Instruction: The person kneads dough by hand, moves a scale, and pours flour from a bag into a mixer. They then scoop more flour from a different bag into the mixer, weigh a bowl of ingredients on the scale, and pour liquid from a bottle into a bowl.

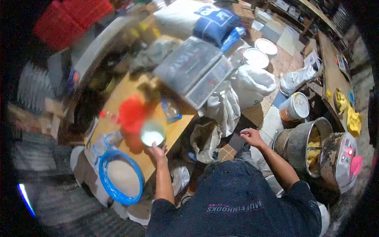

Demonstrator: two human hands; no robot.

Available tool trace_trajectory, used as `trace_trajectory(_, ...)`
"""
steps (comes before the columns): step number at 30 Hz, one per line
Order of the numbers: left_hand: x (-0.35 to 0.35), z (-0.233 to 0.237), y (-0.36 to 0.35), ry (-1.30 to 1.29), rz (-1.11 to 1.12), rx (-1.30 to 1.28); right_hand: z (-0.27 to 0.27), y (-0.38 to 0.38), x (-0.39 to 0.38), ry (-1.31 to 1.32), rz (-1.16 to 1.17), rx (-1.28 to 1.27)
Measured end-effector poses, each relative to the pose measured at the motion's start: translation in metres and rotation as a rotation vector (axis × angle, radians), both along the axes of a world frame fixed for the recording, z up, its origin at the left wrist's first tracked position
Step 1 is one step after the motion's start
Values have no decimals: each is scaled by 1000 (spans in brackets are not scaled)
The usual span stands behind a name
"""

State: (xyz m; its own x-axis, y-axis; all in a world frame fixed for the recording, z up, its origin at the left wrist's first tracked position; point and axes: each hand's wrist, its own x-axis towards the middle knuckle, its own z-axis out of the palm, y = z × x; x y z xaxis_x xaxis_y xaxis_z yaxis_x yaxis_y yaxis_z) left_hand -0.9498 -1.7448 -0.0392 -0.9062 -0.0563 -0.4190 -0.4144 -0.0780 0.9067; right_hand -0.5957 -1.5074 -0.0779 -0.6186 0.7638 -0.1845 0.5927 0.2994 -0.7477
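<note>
My left hand (pixel 158 152) is closed on the near side of a pale green bowl (pixel 158 128) with white contents, held over the wooden table. Just beyond the bowl is a blurred red object (pixel 132 114) whose kind I cannot make out. Left of that hand, a blue-rimmed tub (pixel 103 168) holds a pale powder-like material. My right hand (pixel 253 138) hangs over the floor to the right, its fingers curled in with nothing visible in them.
A grey lidded plastic bin (pixel 185 63) stands on the wooden table (pixel 118 93). Open white sacks (pixel 225 108) and white buckets (pixel 256 58) line its right side. A metal mixing bowl (pixel 321 130) with yellow matter sits at right. Red crates (pixel 59 25) are at far left.
</note>
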Motion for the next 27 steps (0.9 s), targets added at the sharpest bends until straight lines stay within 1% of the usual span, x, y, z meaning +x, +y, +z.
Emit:
trace_trajectory(1,-14,-24,-14,74,-27,-165,-13,12,24,28,-4,-20)
trace_trajectory(2,8,-7,-5,297,15,-236,-22,28,45,59,-11,-17)
trace_trajectory(3,30,11,5,528,66,-334,-5,34,62,94,-57,17)
trace_trajectory(4,52,28,15,739,126,-443,-5,45,83,128,-140,-6)
trace_trajectory(5,46,-5,13,1042,-97,-46,7,53,103,25,-301,-93)
trace_trajectory(6,57,10,25,946,-374,-376,-39,68,135,20,-411,-55)
trace_trajectory(7,70,29,32,824,-639,-733,-49,80,160,40,-518,-121)
trace_trajectory(8,69,15,47,860,-618,-887,-35,88,178,19,-576,-150)
trace_trajectory(9,62,4,71,890,-582,-1037,-53,101,202,14,-593,-129)
trace_trajectory(10,54,5,90,836,-578,-1005,-88,117,235,-28,-506,-51)
trace_trajectory(11,33,-12,104,749,-604,-1067,-83,129,251,-7,-521,-26)
trace_trajectory(13,29,-6,142,492,-559,-1151,-63,147,288,71,-528,288)
trace_trajectory(14,31,-3,154,401,-601,-1211,-61,157,305,90,-550,300)
trace_trajectory(15,32,5,163,308,-641,-1280,-63,164,325,104,-684,93)
trace_trajectory(16,34,5,168,268,-659,-1322,-67,170,341,121,-806,-122)
trace_trajectory(17,38,5,170,250,-657,-1347,-65,176,353,140,-821,-126)
trace_trajectory(19,51,2,170,231,-646,-1374,-48,186,372,57,-866,-226)
trace_trajectory(21,64,3,172,238,-616,-1388,-58,194,385,95,-883,-206)
trace_trajectory(24,77,9,183,255,-575,-1400,-83,209,399,178,-914,-309)
trace_trajectory(26,80,14,193,276,-548,-1403,-93,220,404,78,-814,-251)
trace_trajectory(27,79,17,198,288,-530,-1403,-90,228,405,85,-817,-258)
